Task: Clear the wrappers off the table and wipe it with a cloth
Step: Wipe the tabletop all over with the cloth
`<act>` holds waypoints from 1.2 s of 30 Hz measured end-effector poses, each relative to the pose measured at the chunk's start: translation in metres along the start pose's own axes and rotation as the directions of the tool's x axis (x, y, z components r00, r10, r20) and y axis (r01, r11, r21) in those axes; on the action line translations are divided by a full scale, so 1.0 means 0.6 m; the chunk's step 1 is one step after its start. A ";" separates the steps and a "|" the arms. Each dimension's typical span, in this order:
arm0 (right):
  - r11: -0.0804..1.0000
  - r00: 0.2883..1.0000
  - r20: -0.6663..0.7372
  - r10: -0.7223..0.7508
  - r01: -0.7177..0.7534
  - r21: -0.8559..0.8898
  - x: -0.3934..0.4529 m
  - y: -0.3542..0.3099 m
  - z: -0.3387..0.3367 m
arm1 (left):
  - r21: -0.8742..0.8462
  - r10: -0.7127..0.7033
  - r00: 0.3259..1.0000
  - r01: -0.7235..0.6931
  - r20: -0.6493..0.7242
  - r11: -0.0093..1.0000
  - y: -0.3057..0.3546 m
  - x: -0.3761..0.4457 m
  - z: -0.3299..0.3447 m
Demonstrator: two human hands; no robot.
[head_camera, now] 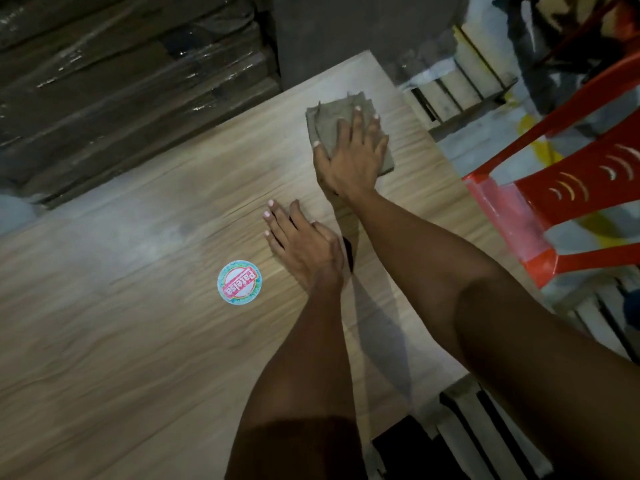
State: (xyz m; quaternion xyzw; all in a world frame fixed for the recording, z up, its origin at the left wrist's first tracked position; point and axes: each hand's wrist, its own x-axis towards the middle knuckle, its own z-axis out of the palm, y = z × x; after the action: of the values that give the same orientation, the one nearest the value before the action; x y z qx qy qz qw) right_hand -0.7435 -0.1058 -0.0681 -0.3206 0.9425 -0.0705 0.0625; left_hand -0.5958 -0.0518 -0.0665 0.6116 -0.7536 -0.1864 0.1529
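Observation:
A folded grey-brown cloth (329, 123) lies on the wood-grain table (138, 341) near its far right corner. My right hand (351, 157) presses flat on the cloth with straight, spread fingers. My left hand (301, 242) rests flat on the bare tabletop just in front of it, fingers straight, holding nothing. A round sticker (239, 281) with red lettering sits on the table to the left of my left hand. No wrappers show on the visible part of the table.
A red plastic chair (561, 188) stands close to the table's right edge. Stacked wrapped boards (121, 81) lie beyond the far left edge. Pale slatted boards (457, 81) and dark floor items lie to the right and below the table.

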 end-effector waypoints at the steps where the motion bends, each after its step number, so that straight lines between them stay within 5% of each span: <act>1: 1.000 1.000 -0.002 -0.004 0.004 -0.006 -0.006 0.001 0.001 | -0.031 -0.011 1.000 0.011 0.010 0.999 -0.001 -0.001 -0.006; 4: 1.000 0.999 0.012 -0.030 0.030 0.001 -0.008 0.003 -0.002 | -0.076 0.087 0.996 -0.085 0.025 0.994 -0.036 0.011 -0.032; 7: 0.999 0.997 0.069 0.043 -0.044 0.026 -0.009 -0.018 -0.001 | 0.074 0.304 0.949 -0.310 0.078 0.948 -0.121 0.043 -0.059; 10: 0.997 0.991 0.110 -0.080 0.078 0.017 -0.028 -0.082 0.009 | 0.238 0.188 0.980 -0.196 0.057 0.951 -0.173 0.059 -0.076; 13: 0.938 0.931 0.129 -0.341 0.346 -0.024 -0.041 -0.125 0.025 | 0.232 0.153 0.988 -0.155 0.023 0.960 -0.173 0.057 -0.070; 15: 0.919 0.913 0.147 -0.381 0.391 -0.046 -0.025 -0.124 0.025 | 0.209 0.144 0.990 -0.143 0.012 0.967 -0.173 0.059 -0.069; 21: 0.999 0.996 0.080 0.031 -0.032 0.009 0.015 -0.164 0.016 | 0.232 0.139 0.990 -0.131 -0.017 0.964 -0.169 0.058 -0.065; 26: 0.931 0.926 0.123 -0.358 0.363 -0.027 -0.046 -0.207 0.043 | 0.202 0.114 0.992 -0.102 -0.045 0.974 -0.169 0.059 -0.064; 28: 0.909 0.902 0.138 -0.409 0.416 -0.027 -0.036 -0.195 0.039 | 0.182 0.116 0.992 -0.106 -0.043 0.977 -0.169 0.059 -0.066; 34: 0.993 0.991 0.068 -0.112 0.114 -0.017 0.003 -0.123 0.019 | 0.198 0.117 0.992 -0.106 -0.045 0.975 -0.169 0.058 -0.065; 36: 0.994 0.993 0.048 -0.112 0.112 -0.004 -0.020 -0.124 0.028 | 0.202 0.108 0.993 -0.098 -0.040 0.974 -0.169 0.059 -0.066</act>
State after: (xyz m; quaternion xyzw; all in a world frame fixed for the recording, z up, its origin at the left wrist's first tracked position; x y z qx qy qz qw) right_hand -0.6869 -0.1585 -0.0708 -0.3747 0.9216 -0.0629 0.0796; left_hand -0.4971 -0.1088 -0.0790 0.5883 -0.7951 -0.0860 0.1194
